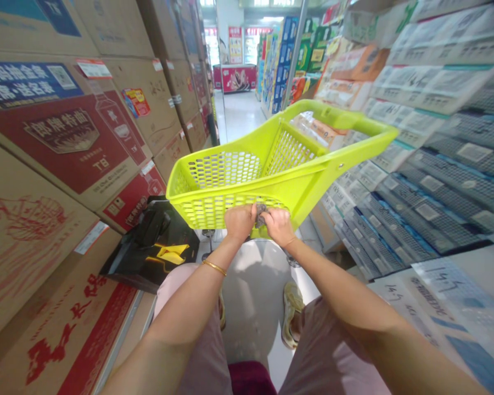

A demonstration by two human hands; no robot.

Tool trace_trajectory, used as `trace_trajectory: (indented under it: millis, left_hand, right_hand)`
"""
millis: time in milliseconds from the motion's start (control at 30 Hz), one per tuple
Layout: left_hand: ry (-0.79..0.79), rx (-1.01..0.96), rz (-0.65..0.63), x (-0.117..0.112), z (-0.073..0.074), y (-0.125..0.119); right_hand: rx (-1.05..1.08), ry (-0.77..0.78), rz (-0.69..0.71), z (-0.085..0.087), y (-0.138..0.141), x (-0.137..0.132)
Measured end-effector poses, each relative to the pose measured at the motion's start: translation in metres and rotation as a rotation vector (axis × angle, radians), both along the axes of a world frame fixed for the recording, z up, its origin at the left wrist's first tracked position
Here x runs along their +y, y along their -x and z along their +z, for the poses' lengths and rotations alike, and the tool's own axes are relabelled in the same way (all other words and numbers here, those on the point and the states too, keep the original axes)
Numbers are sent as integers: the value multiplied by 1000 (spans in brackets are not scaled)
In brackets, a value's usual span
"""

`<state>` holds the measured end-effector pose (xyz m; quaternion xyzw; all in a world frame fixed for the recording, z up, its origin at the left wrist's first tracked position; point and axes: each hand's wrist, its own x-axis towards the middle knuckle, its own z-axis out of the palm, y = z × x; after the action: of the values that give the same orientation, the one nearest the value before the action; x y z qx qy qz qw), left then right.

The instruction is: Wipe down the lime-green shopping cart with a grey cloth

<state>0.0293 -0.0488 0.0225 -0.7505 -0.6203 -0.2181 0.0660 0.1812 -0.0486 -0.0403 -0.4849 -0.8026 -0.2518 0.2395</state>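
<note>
A lime-green plastic shopping cart with latticed sides stands crosswise in front of me, its handle toward the right. My left hand is closed, thumb up, against a small crumpled grey cloth. From the other side, the fingers of my right hand are wrapped on the same cloth. Both hands meet close to the cart's near side wall, low on its lattice. Whether the cloth touches the wall I cannot tell. The cart's basket shows no goods inside, as far as its near wall lets me see.
Stacked cartons rise along the left. A black box with a yellow piece on it sits low beside them. Packaged goods are piled high on the right. A pink-red chest stands at the aisle's far end.
</note>
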Motion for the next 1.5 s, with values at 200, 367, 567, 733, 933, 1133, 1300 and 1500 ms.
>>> trace_trajectory:
  millis: [200, 367, 567, 733, 933, 1133, 1300, 1500]
  left_hand:
    - [-4, -4, -3, -1, -1, 0]
    - [28, 13, 6, -1, 1, 0]
    - [44, -11, -19, -1, 1, 1]
    - [58, 13, -17, -1, 1, 3]
    - [63, 37, -9, -1, 4, 3]
    - [44, 23, 9, -5, 6, 0]
    - [42, 28, 15, -5, 6, -1]
    - [64, 30, -2, -3, 4, 0]
  right_hand:
    - [-45, 1, 31, 1, -2, -4]
    - [149, -137, -32, 27, 1, 4]
    - [292, -202, -82, 46, 8, 13]
    - [288, -203, -60, 38, 8, 16]
    - [208, -116, -27, 24, 3, 10]
    - [29, 57, 25, 5, -1, -3]
    - [19, 63, 60, 9, -4, -5]
    - [200, -79, -24, 33, 3, 3]
